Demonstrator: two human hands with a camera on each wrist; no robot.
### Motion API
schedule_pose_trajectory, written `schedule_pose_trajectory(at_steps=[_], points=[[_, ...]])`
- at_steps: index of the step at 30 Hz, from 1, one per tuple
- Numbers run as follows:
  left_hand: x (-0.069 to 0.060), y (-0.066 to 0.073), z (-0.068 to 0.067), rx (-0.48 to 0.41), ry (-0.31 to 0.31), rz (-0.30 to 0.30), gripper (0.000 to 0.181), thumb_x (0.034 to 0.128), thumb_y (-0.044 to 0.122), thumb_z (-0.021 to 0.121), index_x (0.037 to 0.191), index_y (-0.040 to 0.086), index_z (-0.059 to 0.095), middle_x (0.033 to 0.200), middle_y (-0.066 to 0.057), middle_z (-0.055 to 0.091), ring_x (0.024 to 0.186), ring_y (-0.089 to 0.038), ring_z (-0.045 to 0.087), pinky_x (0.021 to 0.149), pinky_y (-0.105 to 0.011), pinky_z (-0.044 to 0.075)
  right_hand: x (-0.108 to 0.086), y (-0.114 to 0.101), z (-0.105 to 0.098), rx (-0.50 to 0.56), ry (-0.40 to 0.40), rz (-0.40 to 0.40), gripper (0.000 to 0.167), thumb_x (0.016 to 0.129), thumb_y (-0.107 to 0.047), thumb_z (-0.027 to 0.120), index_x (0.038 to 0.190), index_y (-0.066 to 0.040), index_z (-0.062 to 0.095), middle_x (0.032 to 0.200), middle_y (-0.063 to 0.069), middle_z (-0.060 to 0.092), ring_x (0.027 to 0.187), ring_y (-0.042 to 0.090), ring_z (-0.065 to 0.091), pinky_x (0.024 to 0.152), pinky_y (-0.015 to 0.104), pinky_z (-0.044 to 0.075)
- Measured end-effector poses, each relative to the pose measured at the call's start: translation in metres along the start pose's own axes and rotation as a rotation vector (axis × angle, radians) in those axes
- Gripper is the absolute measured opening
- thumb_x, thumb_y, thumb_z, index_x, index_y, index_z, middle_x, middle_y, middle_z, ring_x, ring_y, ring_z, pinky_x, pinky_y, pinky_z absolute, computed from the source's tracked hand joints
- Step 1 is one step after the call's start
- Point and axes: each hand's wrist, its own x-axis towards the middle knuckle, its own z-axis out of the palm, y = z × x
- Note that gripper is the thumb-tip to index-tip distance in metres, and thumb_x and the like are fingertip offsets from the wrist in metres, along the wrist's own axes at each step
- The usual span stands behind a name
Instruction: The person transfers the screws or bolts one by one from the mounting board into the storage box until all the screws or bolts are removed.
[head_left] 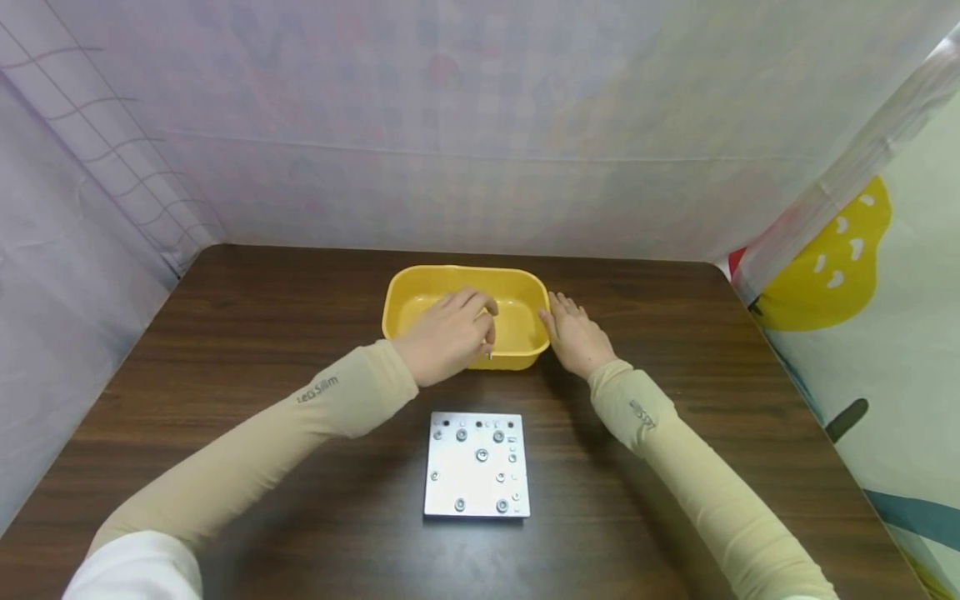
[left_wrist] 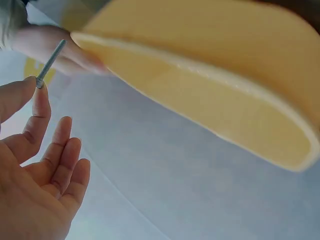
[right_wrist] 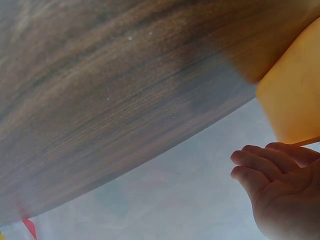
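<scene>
My left hand (head_left: 448,332) is over the near side of a yellow plastic tub (head_left: 467,272). In the left wrist view, its thumb and index finger pinch a thin metal screw (left_wrist: 52,62) by the head end, with the threaded shaft pointing up and away. The other fingers are loosely bent. At the tub's right end, my right hand (head_left: 579,337) rests against the wall and rim with its fingers fairly straight. The right wrist view shows this hand (right_wrist: 285,185) beside the tub's outer wall. Whatever part of the tub floor lies behind my left hand is hidden.
Nearer to me, a square silver metal plate (head_left: 474,479) with several screws and holes lies flat on the dark wooden table (head_left: 300,517). A pale patterned curtain (head_left: 480,200) hangs behind the table's far edge, and more cloth hangs at both sides.
</scene>
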Motion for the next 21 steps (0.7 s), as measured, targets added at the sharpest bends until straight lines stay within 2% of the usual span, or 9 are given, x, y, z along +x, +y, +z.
schedule_pose_trajectory(at_steps=[3, 7, 11, 17, 21], points=[[0.002, -0.015, -0.004, -0.01, 0.012, -0.031, 0.016, 0.0953, 0.023, 0.067, 0.098, 0.007, 0.071, 0.127, -0.013, 0.059, 0.122, -0.029, 0.052, 0.109, -0.039, 0.045, 0.001, 0.0, 0.0, -0.009, 0.005, -0.009, 0.059, 0.109, -0.035, 0.027, 0.152, 0.005, 0.026, 0.157, 0.026, 0.029, 0.147, 0.04, 0.026, 0.122, 0.05, 0.021], [0.003, -0.031, -0.006, -0.034, -0.01, -0.088, 0.017, 0.0966, 0.022, 0.065, 0.097, 0.007, 0.071, 0.127, -0.015, 0.057, 0.122, -0.032, 0.049, 0.109, -0.042, 0.044, 0.001, 0.0, 0.001, -0.015, 0.011, -0.012, 0.058, 0.109, -0.033, 0.028, 0.152, 0.005, 0.026, 0.156, 0.027, 0.029, 0.146, 0.041, 0.027, 0.122, 0.051, 0.021], [0.003, -0.043, -0.005, -0.057, -0.058, -0.158, 0.019, 0.0982, 0.025, 0.063, 0.098, 0.008, 0.07, 0.129, -0.015, 0.055, 0.125, -0.034, 0.046, 0.111, -0.05, 0.041, 0.001, -0.001, 0.001, -0.012, 0.008, -0.002, 0.058, 0.109, -0.033, 0.028, 0.152, 0.005, 0.026, 0.157, 0.027, 0.028, 0.146, 0.042, 0.026, 0.122, 0.052, 0.021], [0.004, -0.058, 0.001, -0.076, -0.126, -0.257, 0.02, 0.0991, 0.028, 0.061, 0.099, 0.01, 0.07, 0.132, -0.013, 0.054, 0.127, -0.031, 0.045, 0.112, -0.045, 0.039, 0.002, -0.001, 0.001, -0.011, 0.002, -0.001, 0.059, 0.109, -0.036, 0.027, 0.153, 0.004, 0.025, 0.157, 0.026, 0.028, 0.147, 0.041, 0.025, 0.122, 0.052, 0.021], [0.006, -0.07, 0.008, -0.071, -0.165, -0.292, 0.018, 0.0996, 0.027, 0.06, 0.099, 0.011, 0.069, 0.133, -0.014, 0.053, 0.129, -0.032, 0.044, 0.113, -0.046, 0.038, 0.002, -0.001, 0.001, -0.012, 0.005, -0.008, 0.059, 0.109, -0.036, 0.027, 0.153, 0.005, 0.025, 0.157, 0.026, 0.028, 0.147, 0.041, 0.025, 0.122, 0.051, 0.02]])
